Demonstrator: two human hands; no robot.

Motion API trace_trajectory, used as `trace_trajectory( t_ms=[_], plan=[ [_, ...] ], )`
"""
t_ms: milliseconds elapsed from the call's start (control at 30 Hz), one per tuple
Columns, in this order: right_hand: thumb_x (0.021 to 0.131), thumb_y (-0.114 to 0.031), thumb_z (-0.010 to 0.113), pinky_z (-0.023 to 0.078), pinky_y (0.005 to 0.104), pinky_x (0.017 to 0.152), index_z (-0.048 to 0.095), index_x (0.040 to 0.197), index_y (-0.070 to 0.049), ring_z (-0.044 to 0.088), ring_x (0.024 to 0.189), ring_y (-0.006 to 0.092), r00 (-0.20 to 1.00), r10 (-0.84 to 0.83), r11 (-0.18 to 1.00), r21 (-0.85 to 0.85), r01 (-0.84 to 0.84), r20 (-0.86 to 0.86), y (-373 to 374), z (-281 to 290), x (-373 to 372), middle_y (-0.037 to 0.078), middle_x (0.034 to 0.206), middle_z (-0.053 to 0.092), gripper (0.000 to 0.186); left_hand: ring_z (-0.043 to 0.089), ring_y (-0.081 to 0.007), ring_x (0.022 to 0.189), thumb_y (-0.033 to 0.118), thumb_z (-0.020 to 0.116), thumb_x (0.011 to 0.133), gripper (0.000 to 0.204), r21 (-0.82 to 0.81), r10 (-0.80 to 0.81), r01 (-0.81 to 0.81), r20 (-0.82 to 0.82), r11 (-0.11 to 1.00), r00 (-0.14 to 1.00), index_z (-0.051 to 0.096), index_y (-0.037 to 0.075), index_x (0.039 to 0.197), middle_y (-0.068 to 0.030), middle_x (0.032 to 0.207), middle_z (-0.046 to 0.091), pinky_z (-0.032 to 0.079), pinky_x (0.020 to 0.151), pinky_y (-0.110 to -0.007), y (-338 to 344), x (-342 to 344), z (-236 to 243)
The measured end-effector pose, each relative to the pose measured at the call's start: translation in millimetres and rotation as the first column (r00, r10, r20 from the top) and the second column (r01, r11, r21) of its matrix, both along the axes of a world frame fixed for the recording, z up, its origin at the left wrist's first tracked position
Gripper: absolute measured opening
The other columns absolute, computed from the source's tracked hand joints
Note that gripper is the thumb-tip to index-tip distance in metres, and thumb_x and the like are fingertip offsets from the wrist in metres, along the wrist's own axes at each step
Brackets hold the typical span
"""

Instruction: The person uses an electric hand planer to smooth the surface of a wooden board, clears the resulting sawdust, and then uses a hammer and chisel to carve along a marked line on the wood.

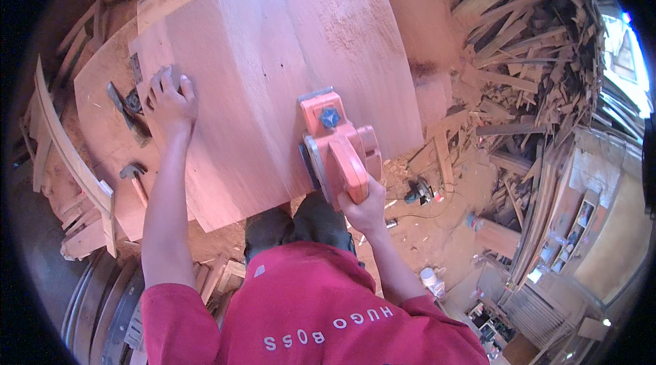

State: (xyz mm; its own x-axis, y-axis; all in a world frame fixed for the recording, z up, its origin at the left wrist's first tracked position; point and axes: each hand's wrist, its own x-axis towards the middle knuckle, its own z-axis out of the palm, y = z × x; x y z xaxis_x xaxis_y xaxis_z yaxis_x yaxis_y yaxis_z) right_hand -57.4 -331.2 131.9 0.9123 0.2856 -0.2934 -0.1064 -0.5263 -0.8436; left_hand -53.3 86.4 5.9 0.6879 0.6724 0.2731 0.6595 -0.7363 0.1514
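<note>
The planer sits on the board at five o'clock, long axis and nose pointing to eleven. Right hand wraps fingers round its handle; left hand, fingers slightly spread, rests at nine.

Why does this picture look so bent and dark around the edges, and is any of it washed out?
Head view: a fisheye lens bends straight edges toward the rim, with black corners around the round image; the opening at far right is glaring white; a paler band crosses the board, perhaps light, perhaps wood colour; the planer looks fairly clear.
</note>
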Motion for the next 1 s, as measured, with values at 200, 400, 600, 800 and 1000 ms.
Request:
trace_trajectory(
  t_ms=[200,400,600,800,1000],
  plan=[
    [0.078,-0.011,0.07,0.051,0.0338,0.065,0.065,0.09,0.001,0.064,0.073,0.0144,1.0,-0.008,1.0,0.009,0.008,0.004,83,4,81,0.011,0.073,0.066,0.017,0.044,-0.0299,0.137,0.037,0.054,0.095,0.049,-0.028,-0.002,0.003,0.023,1.0,1.0,0.056,0.01,0.136,-0.0101,0.143,0.052,0.03,0.111,-0.054,-1,0,2],
    [0.079,-0.015,0.07,0.053,0.0412,0.068,0.066,0.088,0.003,0.074,0.078,0.0337,0.994,0.046,0.998,0.04,-0.05,0.103,159,-1,156,0.024,0.077,0.068,0.02,0.043,-0.03,0.139,0.036,0.054,0.095,0.049,-0.046,0.027,-0.028,-0.012,0.999,1.0,0.057,0.01,0.135,-0.0099,0.144,0.052,0.028,0.112,-0.055,-4,3,11],
    [0.077,-0.016,0.069,0.054,0.044,0.07,0.067,0.082,0.005,0.073,0.08,0.0383,0.985,0.057,0.998,0.024,-0.062,0.162,230,-5,223,0.028,0.08,0.069,0.022,0.043,-0.0318,0.139,0.036,0.054,0.096,0.048,-0.051,0.041,-0.042,-0.033,0.998,0.999,0.056,0.01,0.136,-0.0105,0.145,0.051,0.028,0.113,-0.054,-3,4,12],
    [0.078,-0.028,0.069,0.055,0.0405,0.066,0.072,0.084,0.0,0.072,0.067,0.0258,0.861,0.106,0.994,-0.066,-0.084,0.498,298,-31,290,0.019,0.069,0.069,0.028,0.044,-0.0343,0.137,0.037,0.052,0.098,0.048,-0.039,0.006,-0.007,-0.012,0.999,1.0,0.054,0.011,0.138,-0.012,0.145,0.051,0.031,0.113,-0.053,-5,7,18],
    [0.076,-0.032,0.069,0.056,0.0457,0.075,0.071,0.088,0.001,0.071,0.081,0.0387,0.974,0.174,0.985,-0.007,-0.175,0.144,283,-13,271,0.024,0.083,0.071,0.035,0.047,-0.0348,0.134,0.037,0.052,0.099,0.046,-0.03,-0.02,0.019,-0.029,0.999,0.999,0.055,0.009,0.136,-0.0138,0.143,0.052,0.033,0.111,-0.052,-6,0,19]
  ],
)
